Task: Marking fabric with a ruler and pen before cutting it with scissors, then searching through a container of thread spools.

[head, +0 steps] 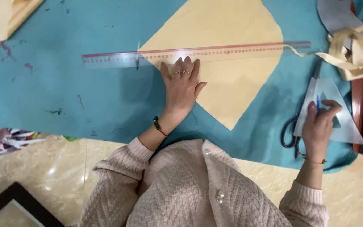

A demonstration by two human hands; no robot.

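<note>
Lying across the table, teal cloth (pixel 85 96) is carrying a cream paper piece (pixel 227 75). Left hand (pixel 182 90) is pressing flat, fingers spread narrowly, touching a long clear ruler (pixel 196 54). Right hand (pixel 318 126) is gripping a blue pen (pixel 318 103) over a clear triangle (pixel 341 122), beside black scissors (pixel 290 134).

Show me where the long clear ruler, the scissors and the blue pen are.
long clear ruler (pixel 106 59): head view, left stretch over the teal cloth.
scissors (pixel 288 136): head view, black handle loop.
blue pen (pixel 318 103): head view, shaft above the right hand's fingers.
</note>
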